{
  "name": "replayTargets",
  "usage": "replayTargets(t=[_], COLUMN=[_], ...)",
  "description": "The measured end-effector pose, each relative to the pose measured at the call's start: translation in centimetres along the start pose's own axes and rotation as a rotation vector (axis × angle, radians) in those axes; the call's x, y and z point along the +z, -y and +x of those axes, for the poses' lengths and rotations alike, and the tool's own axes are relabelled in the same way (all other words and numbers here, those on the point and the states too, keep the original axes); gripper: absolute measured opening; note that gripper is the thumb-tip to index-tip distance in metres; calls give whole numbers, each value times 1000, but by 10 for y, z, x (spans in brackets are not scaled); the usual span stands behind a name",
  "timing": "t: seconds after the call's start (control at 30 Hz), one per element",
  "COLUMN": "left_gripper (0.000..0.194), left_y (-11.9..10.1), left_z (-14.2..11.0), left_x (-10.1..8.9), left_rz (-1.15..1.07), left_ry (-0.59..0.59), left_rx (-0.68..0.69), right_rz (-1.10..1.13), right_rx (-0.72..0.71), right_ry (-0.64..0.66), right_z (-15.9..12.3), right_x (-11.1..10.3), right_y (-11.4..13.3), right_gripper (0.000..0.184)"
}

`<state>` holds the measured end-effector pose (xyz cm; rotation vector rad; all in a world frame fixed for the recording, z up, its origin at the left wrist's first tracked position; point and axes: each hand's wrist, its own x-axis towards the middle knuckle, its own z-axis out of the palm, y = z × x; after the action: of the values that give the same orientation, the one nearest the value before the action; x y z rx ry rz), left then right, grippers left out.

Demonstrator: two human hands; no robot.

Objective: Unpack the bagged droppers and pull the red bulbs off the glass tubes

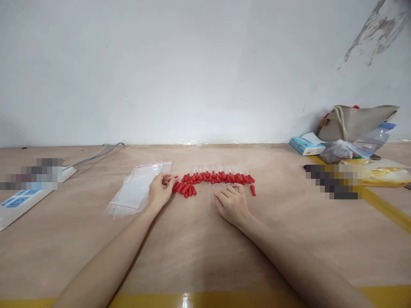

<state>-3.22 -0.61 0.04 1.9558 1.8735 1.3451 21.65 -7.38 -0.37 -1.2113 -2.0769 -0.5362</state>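
My left hand is closed in a pinch around a small red piece, beside a short row of loose red teardrop-shaped pieces. To its left lies a stack of clear zip bags with red seal lines. My right hand has its fingers curled over a small clear plastic bag, partly hiding it. Just beyond both hands runs a long row of thin white sticks with red bulb-shaped ends facing me. One single red piece lies to the right of my right hand.
A white power strip with a grey cable sits at the left. At the back right are a blue tissue pack, a paper bag and plastic-wrapped items. Yellow tape marks the table, and a white wall stands behind.
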Motion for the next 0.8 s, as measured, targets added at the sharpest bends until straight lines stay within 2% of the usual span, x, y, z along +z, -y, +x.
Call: replayTargets(t=[0.17, 0.37, 0.43, 0.53, 0.8], left_gripper=[26, 32, 32, 34, 26], left_y=[-7, -12, -12, -12, -23], left_z=[-3, -6, -4, 4, 43], left_x=[-3, -7, -7, -7, 11], left_rz=[32, 18, 11, 59, 209], left_ry=[150, 151, 141, 181, 465], left_rx=[-19, -32, -40, -66, -226], right_rz=[12, 42, 49, 57, 63], right_rx=[10, 18, 31, 77, 189], right_ry=[92, 160, 147, 108, 38], right_z=[2, 5, 5, 5, -4], right_x=[-2, -9, -10, -10, -13], right_y=[4, 9, 9, 7, -10], right_gripper=[18, 46, 49, 43, 29])
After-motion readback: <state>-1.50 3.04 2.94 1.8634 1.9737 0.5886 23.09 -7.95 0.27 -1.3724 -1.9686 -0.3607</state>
